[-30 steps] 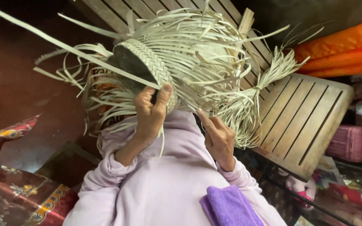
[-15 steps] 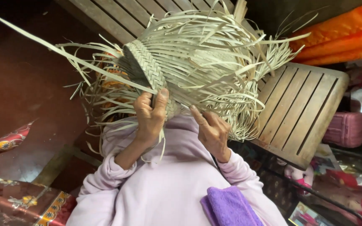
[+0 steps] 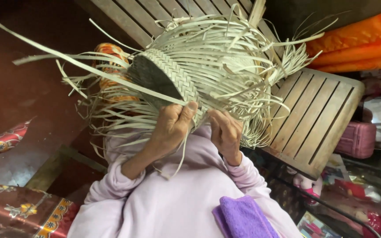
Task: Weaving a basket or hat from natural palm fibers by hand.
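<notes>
Seen from the head camera, a person in a pale lilac top holds a half-woven basket [image 3: 199, 75] of pale flat strips up in front of the chest, its finished plaited band facing the camera and loose strips fanning out on all sides. The left hand [image 3: 170, 128] grips the basket's lower woven edge, thumb pressed against the plaited band and fingers curled behind it. The right hand [image 3: 225, 132] sits just beside it, fingers bent into the unwoven strips beneath the basket, closed on a few of them. Behind stands a slatted wooden panel [image 3: 318, 114]; a purple cloth [image 3: 243, 218] lies on the lap, and a pink case [image 3: 358, 139] rests at right.
</notes>
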